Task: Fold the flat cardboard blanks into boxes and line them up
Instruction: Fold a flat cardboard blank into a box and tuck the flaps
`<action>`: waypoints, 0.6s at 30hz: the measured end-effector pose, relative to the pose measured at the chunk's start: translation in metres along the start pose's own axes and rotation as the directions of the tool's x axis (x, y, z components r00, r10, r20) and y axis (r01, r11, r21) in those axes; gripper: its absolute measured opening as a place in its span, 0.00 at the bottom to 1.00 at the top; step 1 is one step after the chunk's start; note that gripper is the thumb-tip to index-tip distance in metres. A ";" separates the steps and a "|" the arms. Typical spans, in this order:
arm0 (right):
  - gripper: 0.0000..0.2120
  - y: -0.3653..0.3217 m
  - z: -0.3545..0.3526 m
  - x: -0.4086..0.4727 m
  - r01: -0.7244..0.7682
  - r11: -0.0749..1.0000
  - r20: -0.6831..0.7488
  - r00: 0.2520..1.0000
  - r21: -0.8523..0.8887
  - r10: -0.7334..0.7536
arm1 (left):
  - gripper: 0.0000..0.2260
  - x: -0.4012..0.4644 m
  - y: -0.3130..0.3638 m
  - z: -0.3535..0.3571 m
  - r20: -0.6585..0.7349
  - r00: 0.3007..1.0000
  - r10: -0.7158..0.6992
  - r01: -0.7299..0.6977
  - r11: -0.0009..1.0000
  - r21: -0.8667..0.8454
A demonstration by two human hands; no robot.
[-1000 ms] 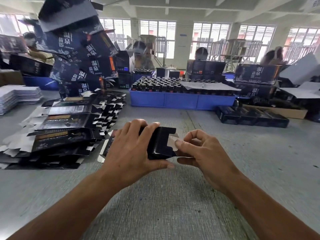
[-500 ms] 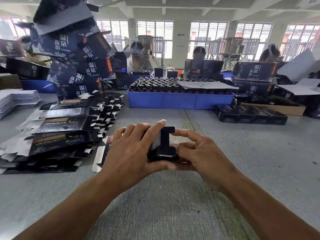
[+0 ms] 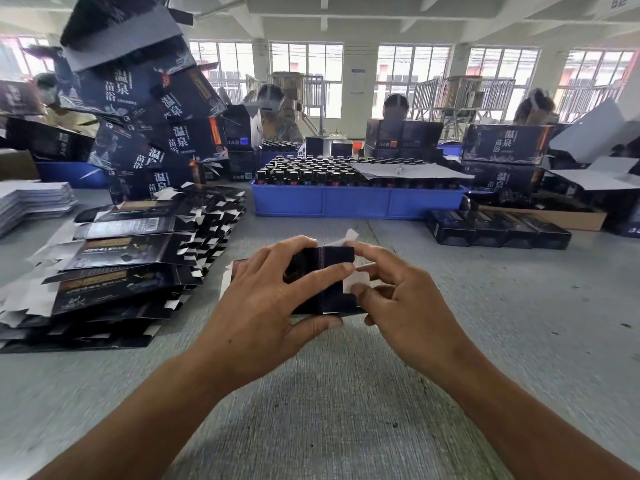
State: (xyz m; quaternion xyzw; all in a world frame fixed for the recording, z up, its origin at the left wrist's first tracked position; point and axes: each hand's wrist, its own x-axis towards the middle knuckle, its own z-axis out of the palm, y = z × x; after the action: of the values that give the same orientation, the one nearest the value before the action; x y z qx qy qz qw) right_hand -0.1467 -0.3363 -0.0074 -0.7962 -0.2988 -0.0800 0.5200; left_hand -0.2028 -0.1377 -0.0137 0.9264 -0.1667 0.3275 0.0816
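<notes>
Cardboard box point(image 3: 323, 271), dark and half formed, sits low over the grey table point(image 3: 346, 410) in front of the person, held between both hands. The left hand point(image 3: 263, 303) wraps it from the left: the fingers curl over its top face and the thumb presses along the near lower edge, so this grip is closed around the box body. The right hand point(image 3: 408, 306) works at the box's right end, where pale inner flaps point(image 3: 356, 284) stand open; its forefinger reaches over the top edge and its thumb lies against one white flap, a narrow grip pinching that flap. Another white flap sticks up behind the box's far edge.

To the left, just beside the left hand, lies a fanned stack of flat blanks point(image 3: 121, 258), dark printed faces up with white tabs jutting along their right sides. One more flat blank lies under or just behind the held box, its pale edge showing at the left wrist side. Behind the stack rises a leaning heap of larger dark cartons point(image 3: 149, 109) with white lettering. Farther back stands a blue crate point(image 3: 356, 202) full of dark-capped bottles, partly covered by a grey sheet. To the right, well apart from the hands, a row of finished boxes point(image 3: 495, 232) lies side by side. Other people sit across the table.
</notes>
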 end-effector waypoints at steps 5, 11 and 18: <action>0.26 -0.003 0.003 -0.002 0.067 0.988 -0.011 0.998 -0.139 -0.069 | 0.29 0.001 0.000 0.000 -0.055 0.998 -0.035 0.031 0.997 -0.072; 0.26 -0.002 0.004 -0.004 0.084 0.988 -0.026 0.996 -0.126 -0.088 | 0.29 -0.001 -0.004 0.001 -0.062 0.998 -0.017 0.015 0.999 -0.031; 0.28 -0.002 0.002 -0.003 0.083 0.994 -0.109 0.990 -0.077 -0.091 | 0.26 -0.001 -0.004 0.002 -0.101 0.995 -0.005 0.004 1.000 -0.015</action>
State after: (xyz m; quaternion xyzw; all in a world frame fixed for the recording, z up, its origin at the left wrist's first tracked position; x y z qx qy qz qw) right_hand -0.1503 -0.3354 -0.0083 -0.7949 -0.3004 -0.1579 0.5030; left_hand -0.2007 -0.1341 -0.0156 0.9084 -0.1628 0.3724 0.0975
